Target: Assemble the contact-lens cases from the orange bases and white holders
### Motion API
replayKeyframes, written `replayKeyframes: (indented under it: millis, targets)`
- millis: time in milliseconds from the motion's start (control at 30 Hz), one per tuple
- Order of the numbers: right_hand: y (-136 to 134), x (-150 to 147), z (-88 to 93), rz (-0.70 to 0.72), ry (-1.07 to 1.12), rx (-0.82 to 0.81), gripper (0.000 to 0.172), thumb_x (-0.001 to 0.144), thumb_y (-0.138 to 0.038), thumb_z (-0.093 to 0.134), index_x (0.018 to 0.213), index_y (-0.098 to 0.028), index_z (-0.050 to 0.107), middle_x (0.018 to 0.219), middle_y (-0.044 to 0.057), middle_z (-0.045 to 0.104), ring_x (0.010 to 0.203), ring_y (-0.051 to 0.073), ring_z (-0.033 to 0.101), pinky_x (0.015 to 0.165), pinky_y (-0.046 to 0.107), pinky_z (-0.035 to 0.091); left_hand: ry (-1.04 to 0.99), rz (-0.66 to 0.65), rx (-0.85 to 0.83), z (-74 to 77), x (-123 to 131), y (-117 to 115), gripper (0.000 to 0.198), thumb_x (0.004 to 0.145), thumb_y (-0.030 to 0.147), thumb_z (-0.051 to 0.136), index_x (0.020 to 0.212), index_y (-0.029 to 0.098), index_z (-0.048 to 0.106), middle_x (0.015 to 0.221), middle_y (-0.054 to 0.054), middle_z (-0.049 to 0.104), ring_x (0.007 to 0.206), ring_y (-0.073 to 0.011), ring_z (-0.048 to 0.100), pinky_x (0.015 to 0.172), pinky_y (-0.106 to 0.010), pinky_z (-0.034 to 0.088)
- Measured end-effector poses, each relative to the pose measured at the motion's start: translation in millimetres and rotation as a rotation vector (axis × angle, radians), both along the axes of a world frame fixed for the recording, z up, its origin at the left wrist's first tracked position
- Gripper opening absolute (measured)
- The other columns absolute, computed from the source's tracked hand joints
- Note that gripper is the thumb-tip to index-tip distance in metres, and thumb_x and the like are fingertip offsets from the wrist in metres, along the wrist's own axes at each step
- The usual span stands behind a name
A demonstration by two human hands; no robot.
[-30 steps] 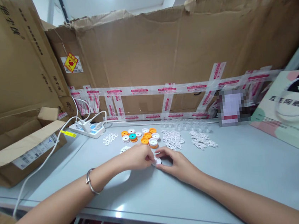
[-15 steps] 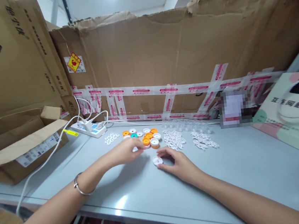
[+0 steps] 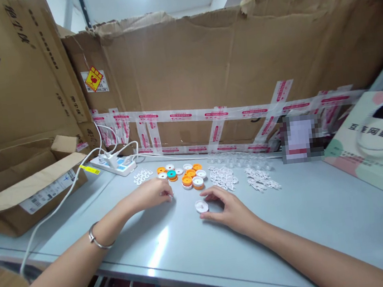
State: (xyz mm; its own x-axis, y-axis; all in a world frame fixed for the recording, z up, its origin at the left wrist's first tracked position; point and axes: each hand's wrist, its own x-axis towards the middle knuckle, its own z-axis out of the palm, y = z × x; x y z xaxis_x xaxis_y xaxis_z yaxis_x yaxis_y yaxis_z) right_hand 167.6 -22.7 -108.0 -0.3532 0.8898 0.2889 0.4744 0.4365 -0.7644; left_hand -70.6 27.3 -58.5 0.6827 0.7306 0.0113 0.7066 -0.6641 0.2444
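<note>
My right hand (image 3: 227, 208) rests on the grey table (image 3: 304, 213), its fingers curled round a small white round cap (image 3: 201, 206) that lies open side up. My left hand (image 3: 153, 193) is further left, fingers bunched in a pinch on some tiny white pieces near its fingertips; what it grips is too small to name. A silver bangle (image 3: 97, 239) sits on my left wrist. Just behind the hands lies a cluster of orange, white and teal caps (image 3: 184, 175).
Piles of small white flat parts (image 3: 223, 178) (image 3: 262, 180) (image 3: 142, 176) lie behind. A white power strip (image 3: 113, 165) with cords sits at back left. A cardboard wall (image 3: 221, 67), an open carton (image 3: 28, 188) at left and a printed box (image 3: 372, 142) at right bound the table.
My left hand has drawn away from the white cap, leftward and slightly back, to the small white pieces. My right hand has stayed by the cap, which now lies uncovered.
</note>
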Motion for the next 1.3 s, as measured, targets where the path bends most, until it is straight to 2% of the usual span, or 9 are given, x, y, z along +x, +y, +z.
replayKeyframes:
  millis: [167, 267, 500, 600, 700, 800, 933, 1000, 1300]
  targets:
    - [-1, 0, 4.7, -0.037, 0.040, -0.005, 0.033, 0.065, -0.033, 0.069, 0.094, -0.023, 0.056, 0.095, 0.004, 0.058, 0.084, 0.018, 0.057, 0.077, 0.034, 0.048, -0.050, -0.002, 0.034, 3.6, 0, -4, 0.022, 0.079, 0.015, 0.047, 0.078, 0.017, 0.069, 0.080, -0.005, 0.066, 0.073, -0.0153, 0.058, 0.068, -0.022, 0.039]
    - [-2, 1, 9.5, -0.078, 0.110, 0.064, 0.020, 0.073, -0.033, 0.062, 0.090, -0.022, 0.058, 0.094, 0.004, 0.060, 0.085, 0.018, 0.058, 0.079, 0.034, 0.047, -0.224, 0.010, 0.025, 9.7, 11, -14, 0.018, 0.079, 0.017, 0.050, 0.079, 0.016, 0.068, 0.079, -0.004, 0.067, 0.073, -0.0143, 0.058, 0.069, -0.023, 0.040]
    - [-8, 4, 14.6, -0.012, 0.147, 0.301, 0.016, 0.079, -0.028, 0.055, 0.093, -0.025, 0.063, 0.085, 0.004, 0.066, 0.081, 0.019, 0.061, 0.076, 0.035, 0.049, -0.680, 0.165, -0.450, 2.5, 59, -27, 0.011, 0.069, 0.024, 0.064, 0.067, 0.013, 0.065, 0.064, 0.000, 0.063, 0.063, -0.0112, 0.055, 0.061, -0.021, 0.041]
    - [-8, 5, 14.5, 0.007, 0.149, 0.339, 0.017, 0.080, -0.025, 0.055, 0.093, -0.027, 0.065, 0.087, 0.003, 0.067, 0.081, 0.019, 0.062, 0.074, 0.034, 0.050, -0.769, 0.178, -0.664, -1.4, 69, -26, 0.013, 0.071, 0.025, 0.062, 0.067, 0.012, 0.065, 0.059, 0.000, 0.061, 0.060, -0.0100, 0.053, 0.059, -0.021, 0.039]
    - [-7, 8, 13.7, 0.025, 0.141, 0.359, 0.019, 0.079, -0.022, 0.055, 0.094, -0.028, 0.067, 0.087, 0.002, 0.069, 0.079, 0.019, 0.063, 0.073, 0.033, 0.051, -0.777, 0.193, -0.746, -1.9, 70, -26, 0.017, 0.073, 0.027, 0.060, 0.069, 0.012, 0.066, 0.061, -0.001, 0.062, 0.059, -0.0096, 0.052, 0.057, -0.021, 0.037]
    - [-5, 9, 12.5, 0.030, 0.114, 0.316, 0.020, 0.080, -0.021, 0.054, 0.092, -0.027, 0.068, 0.088, 0.002, 0.070, 0.079, 0.019, 0.064, 0.072, 0.032, 0.051, -0.709, 0.180, -0.682, -2.6, 64, -23, 0.020, 0.074, 0.028, 0.058, 0.077, 0.012, 0.068, 0.069, -0.004, 0.066, 0.065, -0.0124, 0.055, 0.060, -0.022, 0.039]
    - [-1, 9, 9.0, -0.014, 0.057, 0.119, 0.015, 0.077, -0.026, 0.057, 0.085, -0.024, 0.070, 0.080, 0.003, 0.070, 0.072, 0.018, 0.063, 0.066, 0.031, 0.051, -0.543, 0.105, -0.265, -6.0, 49, -19, 0.020, 0.075, 0.027, 0.058, 0.086, 0.014, 0.067, 0.088, -0.006, 0.068, 0.081, -0.0167, 0.058, 0.071, -0.026, 0.041]
    - [1, 8, 6.3, -0.021, 0.018, 0.053, 0.015, 0.077, -0.028, 0.058, 0.083, -0.022, 0.070, 0.076, 0.003, 0.068, 0.068, 0.017, 0.062, 0.062, 0.029, 0.049, -0.446, 0.061, -0.146, -9.3, 44, -20, 0.022, 0.074, 0.027, 0.060, 0.092, 0.015, 0.065, 0.095, -0.006, 0.066, 0.084, -0.0171, 0.057, 0.075, -0.027, 0.041]
    - [6, 6, -0.1, -0.010, -0.045, -0.047, 0.014, 0.075, -0.025, 0.061, 0.084, -0.023, 0.072, 0.074, 0.003, 0.061, 0.068, 0.015, 0.056, 0.064, 0.026, 0.045, -0.269, -0.035, -0.095, -19.3, 52, -24, 0.025, 0.076, 0.034, 0.060, 0.094, 0.016, 0.064, 0.088, -0.005, 0.062, 0.083, -0.0177, 0.055, 0.071, -0.025, 0.040]
